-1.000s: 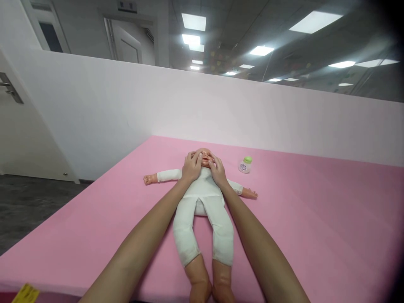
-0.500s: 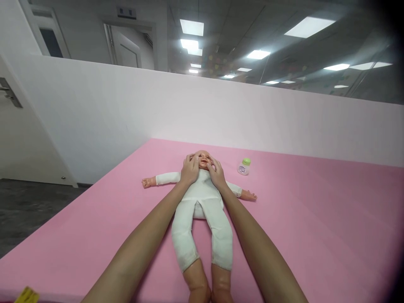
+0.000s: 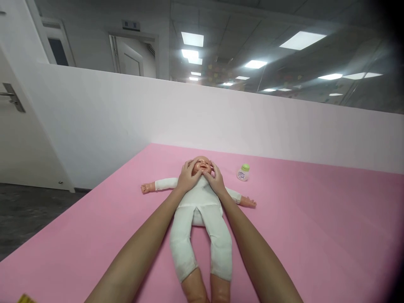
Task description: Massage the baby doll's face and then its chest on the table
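1. Pink mat (image 3: 315, 235): doll (image 3: 198, 210) supine mid-surface, bottle (image 3: 243, 172) near far edge.
2. Left hand (image 3: 187, 179), right hand (image 3: 214, 180) cup its cheeks, fingers spread.
3. Thumbs seemingly lower than a second ago.

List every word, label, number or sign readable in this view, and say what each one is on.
No text can be read.
Sign above the far doorway: dark plate with pale marks, too blurred to read.
Label on the small green-capped bottle beside the doll: bluish print, too small to read.
Yellow tag at the bottom left edge: mostly cut off, nothing legible.
The left hand and right hand rest on the doll's head; the doll's white suit shows no print.
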A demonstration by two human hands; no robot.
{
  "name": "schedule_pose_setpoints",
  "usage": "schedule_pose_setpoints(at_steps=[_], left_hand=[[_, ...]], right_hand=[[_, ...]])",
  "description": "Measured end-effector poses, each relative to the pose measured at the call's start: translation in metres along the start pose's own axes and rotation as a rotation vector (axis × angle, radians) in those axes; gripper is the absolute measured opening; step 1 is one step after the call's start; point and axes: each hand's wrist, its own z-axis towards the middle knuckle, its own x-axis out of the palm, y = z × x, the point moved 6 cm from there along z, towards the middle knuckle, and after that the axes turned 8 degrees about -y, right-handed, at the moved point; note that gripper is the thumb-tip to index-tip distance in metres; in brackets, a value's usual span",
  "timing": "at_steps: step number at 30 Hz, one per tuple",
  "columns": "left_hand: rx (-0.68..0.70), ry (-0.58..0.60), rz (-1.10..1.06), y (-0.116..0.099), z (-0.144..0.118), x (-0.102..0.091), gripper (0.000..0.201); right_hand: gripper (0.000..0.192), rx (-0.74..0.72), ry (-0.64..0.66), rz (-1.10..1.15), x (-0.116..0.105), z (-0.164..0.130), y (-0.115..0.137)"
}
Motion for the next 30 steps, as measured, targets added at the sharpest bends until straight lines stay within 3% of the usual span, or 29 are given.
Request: schedule_pose_setpoints(at_steps=[5, 11, 15, 20, 24, 30], left_hand=[[-0.017, -0.023, -0.014, 0.011, 0.000, 0.000, 0.060], [0.002, -0.052, -0.032, 0.013, 0.001, 0.002, 0.049], [-0.007, -0.042, -0.027, 0.012, 0.001, 0.002, 0.061], [-0.018, -0.051, -0.045, 0.013, 0.000, 0.001, 0.054], [-0.036, -0.046, -0.062, 0.016, 0.000, 0.002, 0.064], [-0.004, -0.044, -0.073, 0.013, 0.000, 0.000, 0.052]], right_hand=[[0.083, 0.051, -0.013, 0.010, 0.002, 0.000, -0.003], [0.072, 0.091, -0.042, 0.027, 0.000, 0.003, -0.008], [0.081, 0.067, -0.031, 0.007, 0.000, 0.002, -0.005], [0.075, 0.099, -0.055, 0.028, 0.000, 0.001, -0.005], [0.082, 0.093, -0.040, 0.040, 0.002, 0.001, -0.004], [0.075, 0.123, -0.052, 0.037, 0.000, 0.002, -0.004]])
